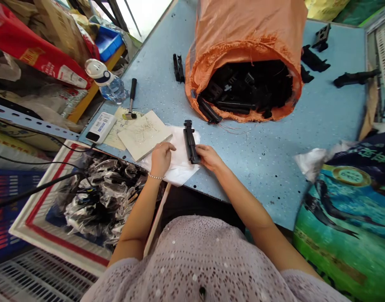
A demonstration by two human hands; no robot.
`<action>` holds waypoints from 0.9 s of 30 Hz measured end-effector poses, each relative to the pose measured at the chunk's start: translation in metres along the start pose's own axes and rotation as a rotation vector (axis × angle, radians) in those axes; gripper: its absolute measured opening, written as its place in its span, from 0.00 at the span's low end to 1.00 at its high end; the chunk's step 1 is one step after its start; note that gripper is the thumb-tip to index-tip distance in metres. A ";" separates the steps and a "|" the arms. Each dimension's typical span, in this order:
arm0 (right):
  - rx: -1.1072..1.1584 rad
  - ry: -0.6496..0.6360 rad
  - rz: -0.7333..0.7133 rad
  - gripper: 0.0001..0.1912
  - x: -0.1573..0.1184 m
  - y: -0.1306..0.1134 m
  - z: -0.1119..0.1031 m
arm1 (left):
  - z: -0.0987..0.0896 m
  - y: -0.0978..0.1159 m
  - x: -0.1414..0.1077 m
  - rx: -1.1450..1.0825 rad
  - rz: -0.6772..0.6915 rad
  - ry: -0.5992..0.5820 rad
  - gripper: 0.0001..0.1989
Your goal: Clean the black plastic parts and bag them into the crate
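Two-handed reach forward: right fingers [202,152] gripping a black plastic part [189,140], left fingers [167,147] flat on white paper [179,170].

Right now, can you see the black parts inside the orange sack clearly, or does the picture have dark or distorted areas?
In the head view, the black parts inside the orange sack merge into shadow, so separate shapes are hard to tell; the blue table's edges bend from wide-lens distortion, and the pane at top is washed out.
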State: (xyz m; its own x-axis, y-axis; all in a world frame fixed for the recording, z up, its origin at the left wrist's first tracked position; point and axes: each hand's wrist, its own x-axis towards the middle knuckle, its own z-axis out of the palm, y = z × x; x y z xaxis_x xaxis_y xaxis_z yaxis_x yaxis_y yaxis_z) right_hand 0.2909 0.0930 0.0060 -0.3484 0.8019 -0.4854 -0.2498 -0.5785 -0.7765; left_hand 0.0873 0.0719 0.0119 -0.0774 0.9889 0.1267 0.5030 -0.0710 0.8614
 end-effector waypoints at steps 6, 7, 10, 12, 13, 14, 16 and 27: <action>-0.228 -0.009 -0.141 0.21 -0.044 0.005 -0.024 | -0.014 -0.008 -0.006 0.231 0.147 -0.073 0.28; -0.213 -0.092 -0.076 0.22 -0.049 0.005 -0.025 | -0.013 -0.007 -0.007 0.213 0.159 -0.071 0.30; -0.112 -0.213 0.128 0.26 -0.051 0.010 -0.022 | -0.009 0.002 -0.020 0.218 0.278 -0.067 0.31; -0.053 -0.159 0.154 0.33 -0.044 0.015 -0.018 | -0.002 0.011 -0.036 0.212 0.426 -0.127 0.32; -0.057 -0.112 0.117 0.36 -0.040 0.018 -0.014 | 0.002 0.016 -0.045 0.192 0.497 -0.180 0.33; -0.095 -0.059 0.049 0.37 -0.038 0.020 -0.011 | 0.006 0.021 -0.055 0.166 0.552 -0.239 0.34; -0.270 0.042 -0.134 0.31 -0.039 0.026 -0.003 | 0.013 0.028 -0.070 0.121 0.588 -0.331 0.35; -0.066 -0.437 -0.002 0.42 -0.067 0.020 0.020 | -0.080 0.075 -0.120 0.065 0.138 -0.324 0.15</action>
State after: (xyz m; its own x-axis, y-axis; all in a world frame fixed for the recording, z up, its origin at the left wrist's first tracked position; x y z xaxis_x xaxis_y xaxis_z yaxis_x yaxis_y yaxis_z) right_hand 0.2914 0.0251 0.0307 -0.7008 0.6566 -0.2790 -0.1977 -0.5546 -0.8083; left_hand 0.0657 -0.0622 0.1010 0.2672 0.9612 0.0679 0.5439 -0.2087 0.8128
